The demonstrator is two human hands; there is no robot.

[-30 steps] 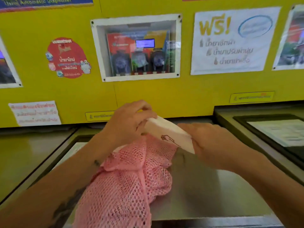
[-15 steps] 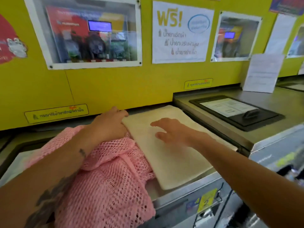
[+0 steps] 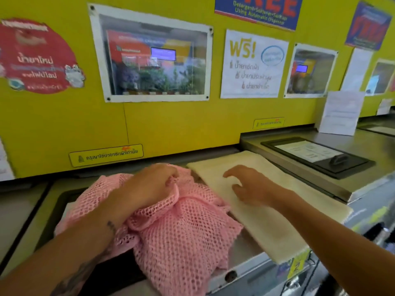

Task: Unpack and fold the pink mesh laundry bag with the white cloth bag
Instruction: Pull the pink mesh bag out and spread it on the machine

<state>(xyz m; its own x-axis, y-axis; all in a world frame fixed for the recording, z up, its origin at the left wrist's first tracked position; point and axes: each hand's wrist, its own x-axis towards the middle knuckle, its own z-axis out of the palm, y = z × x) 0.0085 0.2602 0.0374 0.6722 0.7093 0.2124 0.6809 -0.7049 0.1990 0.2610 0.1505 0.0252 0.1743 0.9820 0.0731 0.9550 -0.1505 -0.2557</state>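
A pink mesh laundry bag lies bunched on the steel top of a washing machine. My left hand rests on its upper part with the fingers curled into the mesh. To its right a folded white cloth bag lies flat along the machine's right side, its near end reaching past the front edge. My right hand lies on the white bag with fingers spread, holding nothing.
A yellow wall with posters and dispenser windows stands just behind. On the right a second, higher machine top carries a black lid with a handle. Another machine top lies to the left.
The white bag, held between both hands a second ago, now lies flat on the right. My right hand has opened on it, and my left hand has settled on the mesh.
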